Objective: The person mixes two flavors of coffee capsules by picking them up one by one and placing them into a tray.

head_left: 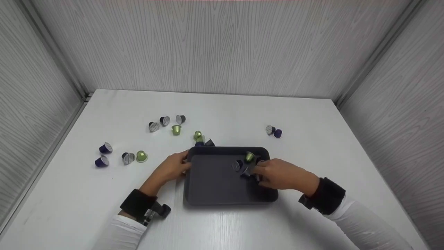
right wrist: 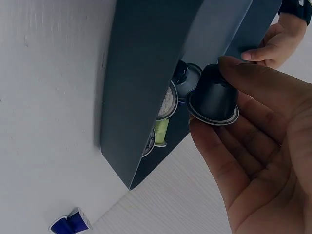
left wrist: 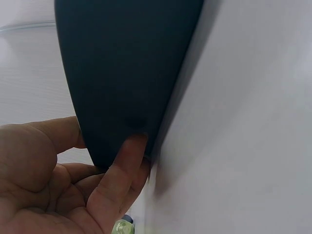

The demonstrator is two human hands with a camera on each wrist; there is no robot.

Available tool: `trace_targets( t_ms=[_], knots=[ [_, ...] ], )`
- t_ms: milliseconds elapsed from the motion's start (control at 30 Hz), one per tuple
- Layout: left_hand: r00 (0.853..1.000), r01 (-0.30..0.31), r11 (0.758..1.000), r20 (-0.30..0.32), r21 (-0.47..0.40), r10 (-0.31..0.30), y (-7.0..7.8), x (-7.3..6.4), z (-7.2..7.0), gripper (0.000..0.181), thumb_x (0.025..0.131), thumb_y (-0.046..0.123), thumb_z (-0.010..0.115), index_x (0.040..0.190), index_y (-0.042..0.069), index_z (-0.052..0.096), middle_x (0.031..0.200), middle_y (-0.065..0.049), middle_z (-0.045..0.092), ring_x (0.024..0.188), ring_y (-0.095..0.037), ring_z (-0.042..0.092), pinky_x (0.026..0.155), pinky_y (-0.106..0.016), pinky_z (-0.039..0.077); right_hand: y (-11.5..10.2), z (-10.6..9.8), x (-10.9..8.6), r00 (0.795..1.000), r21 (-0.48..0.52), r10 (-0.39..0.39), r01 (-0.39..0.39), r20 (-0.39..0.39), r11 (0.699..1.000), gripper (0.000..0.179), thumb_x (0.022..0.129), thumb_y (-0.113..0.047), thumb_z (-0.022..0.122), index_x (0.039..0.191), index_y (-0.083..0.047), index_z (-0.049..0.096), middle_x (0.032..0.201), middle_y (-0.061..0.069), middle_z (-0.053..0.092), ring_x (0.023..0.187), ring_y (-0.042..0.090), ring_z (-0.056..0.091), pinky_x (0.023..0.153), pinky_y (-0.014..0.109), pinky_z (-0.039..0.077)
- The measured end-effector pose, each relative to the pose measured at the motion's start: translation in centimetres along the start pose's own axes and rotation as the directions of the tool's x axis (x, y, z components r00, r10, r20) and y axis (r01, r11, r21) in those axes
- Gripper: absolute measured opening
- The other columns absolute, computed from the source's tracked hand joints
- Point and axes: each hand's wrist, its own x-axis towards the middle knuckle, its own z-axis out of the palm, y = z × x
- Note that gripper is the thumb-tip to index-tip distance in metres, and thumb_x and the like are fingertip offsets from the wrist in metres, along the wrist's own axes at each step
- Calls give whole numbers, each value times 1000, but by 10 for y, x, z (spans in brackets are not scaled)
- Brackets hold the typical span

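Observation:
A dark grey rectangular tray [head_left: 213, 185] lies on the white table in the head view. My left hand [head_left: 171, 167] grips its left side, thumb at the rim and fingers low against the outer wall in the left wrist view. Over the tray's right part, my right hand [head_left: 281, 174] pinches a dark coffee capsule [right wrist: 213, 95] between thumb and fingers, foil end down in the right wrist view. Several capsules lie in the tray near this hand, among them a green capsule [head_left: 249, 157] and a dark capsule [head_left: 237, 165]. Some are partly hidden by the hand.
Loose capsules lie on the left of the table, including purple capsules [head_left: 102, 161] and a green capsule [head_left: 141, 156]. A few sit right behind the tray, such as a black capsule [head_left: 210, 142]. A purple capsule [head_left: 278, 133] lies at the back right. Panel walls [head_left: 222, 48] enclose the table.

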Motion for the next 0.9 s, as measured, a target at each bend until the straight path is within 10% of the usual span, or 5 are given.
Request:
trace_targets(
  t_ms=[900],
  knots=[
    [1000,7,999,-17,54,-6,2,-1,0,53,96,12,55,146,0,42,127,-22,60,99,-28,65,77,-38,57,-8,18,-1,994,-25,-75,78,84,997,14,87,-13,73,101,-11,72,89,1,66,78,12,61,66,28,54]
  ],
)
